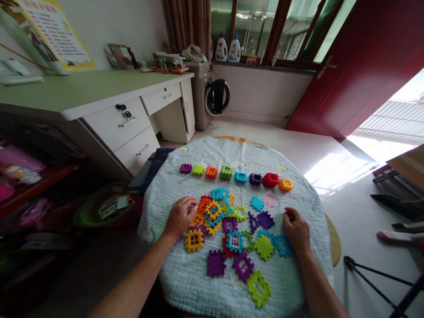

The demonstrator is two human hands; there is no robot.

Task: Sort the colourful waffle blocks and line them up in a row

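Observation:
My left hand (180,216) rests on the cloth at the left edge of a loose pile of coloured plastic window-shaped pieces (213,212), its fingers curled near the orange ones. My right hand (297,227) lies at the pile's right side with bent fingers, just above a blue piece (283,245); whether anything is inside it is hidden. Between the hands lie a dark purple piece (265,220), a solid light green piece (264,247) and a purple square (216,263). Beyond them runs a row of stacked pieces by colour, from purple (186,168) to orange (286,184).
The round table wears a pale blue cloth (185,282). A desk (109,88) stands at the left, a washing machine (202,95) behind it. Black tripod legs (377,276) are at the lower right, and a red door (361,66) is at the back right.

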